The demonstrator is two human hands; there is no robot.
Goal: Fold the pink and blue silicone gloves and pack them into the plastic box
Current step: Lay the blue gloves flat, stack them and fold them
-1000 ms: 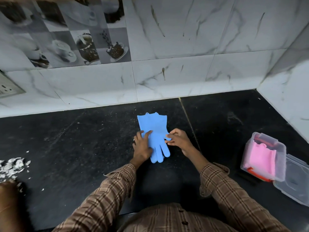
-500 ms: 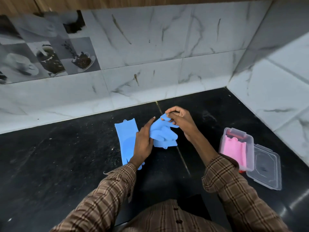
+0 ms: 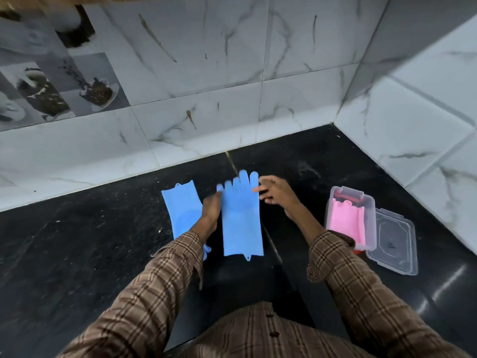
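Two blue silicone gloves lie flat side by side on the black counter. The right blue glove (image 3: 241, 220) has its fingers pointing to the wall and its bristled side up. The left blue glove (image 3: 182, 210) has its cuff toward the wall; my left forearm hides its fingers. My left hand (image 3: 210, 211) rests between the gloves, touching the right glove's left edge. My right hand (image 3: 275, 191) hovers with fingers spread at that glove's fingertips, holding nothing. The clear plastic box (image 3: 366, 202) stands to the right with folded pink gloves (image 3: 347, 219) inside.
The box's clear lid (image 3: 393, 241) lies open beside it on the right. Marble-tiled walls meet in a corner behind and to the right of the box. A seam (image 3: 233, 164) runs across the black counter under the right glove.
One blue glove was lifted off the other by my right hand, turned and laid flat to the right. My right hand has let it go. The camera view has shifted right.
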